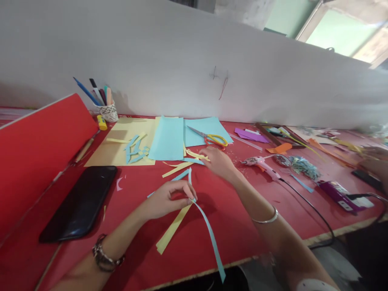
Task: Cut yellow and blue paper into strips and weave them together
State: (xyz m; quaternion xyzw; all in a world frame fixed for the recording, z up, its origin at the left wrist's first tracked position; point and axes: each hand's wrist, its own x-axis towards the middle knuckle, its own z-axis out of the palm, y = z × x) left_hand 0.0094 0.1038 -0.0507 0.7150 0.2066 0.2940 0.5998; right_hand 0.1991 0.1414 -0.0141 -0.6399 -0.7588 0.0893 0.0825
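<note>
My left hand [169, 198] pinches narrow paper strips between thumb and fingertips above the red table. A long light-blue paper strip [209, 230] hangs from the pinch toward the table's front edge. Below it, a yellow paper strip [174, 230] slants down to the left. Farther back, my right hand [220, 163] has its fingertips bent down onto the end of a pale yellow strip [195, 154] in a small pile of strips. A blue strip [194, 161] lies beside those fingers. Scissors [209, 136] with yellow and orange handles rest on blue paper just behind.
Blue sheets [166, 137] and a yellow sheet [100, 151] with cut pieces lie at the back. A black phone [80, 202] and pen cup [107, 111] are left. At right are a pink glue gun [262, 165] with cord, a purple power strip [339, 196] and another person's arm.
</note>
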